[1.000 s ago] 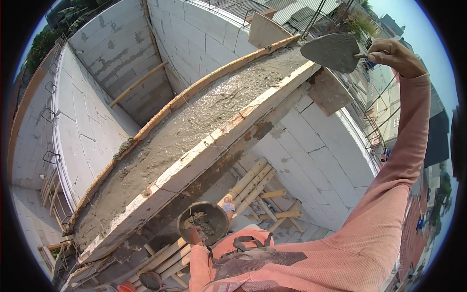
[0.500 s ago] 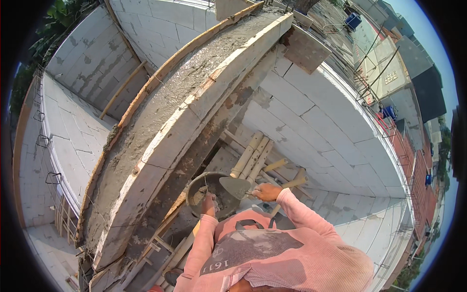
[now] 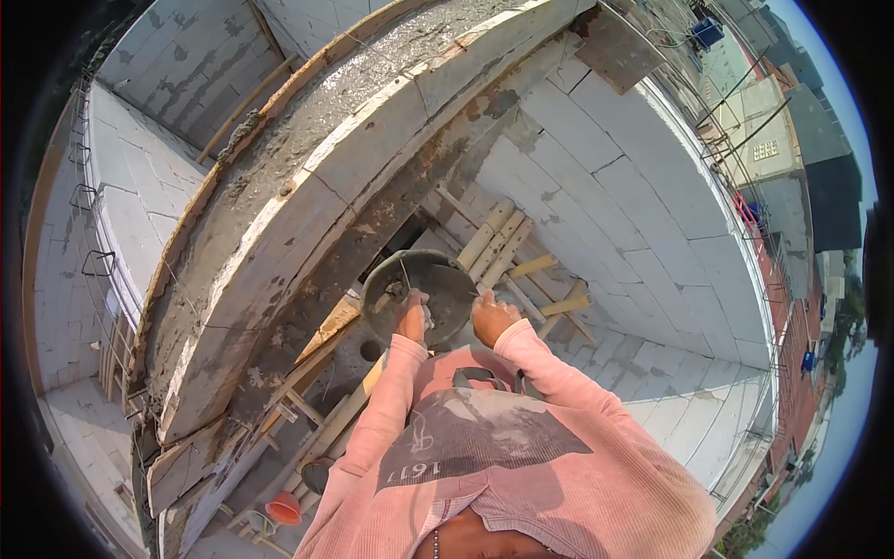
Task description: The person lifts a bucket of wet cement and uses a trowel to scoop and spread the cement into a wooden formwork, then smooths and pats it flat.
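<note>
A dark round bucket [image 3: 374, 312] with some grey mortar inside is in front of me, below the concrete-filled form. Over its near side, my left hand [image 3: 413, 317] is closed on what looks like its thin wire handle. My right hand [image 3: 495, 319] is closed at the bucket's right rim, around the handle of a trowel. The trowel's blade is hard to make out against the dark bucket. To the left, wet grey concrete [image 3: 279, 140] fills the long form between a thin wooden board [image 3: 209, 182] and a thicker pale side [image 3: 307, 196].
Bamboo poles [image 3: 494, 244] lie beyond the bucket on the right. White block walls [image 3: 615, 196] enclose the drop below. Timber pieces [image 3: 312, 363] and an orange container [image 3: 282, 508] are lower left. Bent steel bars [image 3: 98, 264] stick out along the far-left wall.
My right hand has brought the trowel to the bucket, turning its blade out of plain sight. The bucket and both hands now appear higher in view, and the view has shifted.
</note>
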`<state>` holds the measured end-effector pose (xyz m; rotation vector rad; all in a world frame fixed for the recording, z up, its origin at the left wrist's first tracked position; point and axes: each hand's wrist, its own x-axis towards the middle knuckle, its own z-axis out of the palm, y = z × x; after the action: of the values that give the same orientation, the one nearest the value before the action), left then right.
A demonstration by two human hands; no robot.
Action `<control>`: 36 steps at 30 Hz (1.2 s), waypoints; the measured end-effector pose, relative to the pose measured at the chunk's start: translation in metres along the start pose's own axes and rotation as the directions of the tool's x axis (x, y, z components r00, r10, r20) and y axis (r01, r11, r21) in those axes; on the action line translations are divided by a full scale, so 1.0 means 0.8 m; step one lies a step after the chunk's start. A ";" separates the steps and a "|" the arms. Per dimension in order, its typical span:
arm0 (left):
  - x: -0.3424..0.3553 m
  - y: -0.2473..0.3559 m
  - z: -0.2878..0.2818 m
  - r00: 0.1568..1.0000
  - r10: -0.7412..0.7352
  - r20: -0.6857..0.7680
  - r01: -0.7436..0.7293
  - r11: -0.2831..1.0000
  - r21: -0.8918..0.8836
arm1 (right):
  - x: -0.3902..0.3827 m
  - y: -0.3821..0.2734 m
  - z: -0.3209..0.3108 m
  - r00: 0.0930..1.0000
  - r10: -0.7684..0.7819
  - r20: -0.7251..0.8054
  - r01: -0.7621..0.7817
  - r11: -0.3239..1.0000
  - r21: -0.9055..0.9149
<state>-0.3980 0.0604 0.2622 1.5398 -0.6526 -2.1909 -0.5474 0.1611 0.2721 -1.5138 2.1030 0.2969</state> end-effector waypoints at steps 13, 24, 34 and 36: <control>-0.028 -0.034 0.032 0.934 0.356 0.038 -0.315 0.768 0.558 | 0.061 0.016 0.168 0.953 -0.248 0.177 0.175 0.921 0.347; -0.030 0.007 -0.021 0.980 0.194 0.046 -0.190 0.979 -0.077 | 0.007 0.045 0.028 0.950 -0.220 0.223 -0.066 0.554 0.830; 0.009 0.022 -0.026 1.000 0.012 0.005 -0.010 0.977 -0.211 | -0.061 0.127 -0.099 1.000 -0.014 -0.013 0.018 0.422 0.906; 0.014 0.020 -0.029 1.000 -0.002 0.019 0.005 0.981 -0.192 | -0.089 0.150 -0.154 1.000 0.022 -0.010 -0.001 0.454 0.891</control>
<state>-0.3787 0.0374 0.2561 1.4238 -0.4291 -2.2018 -0.6777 0.2036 0.3984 -0.8086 1.7512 -0.7628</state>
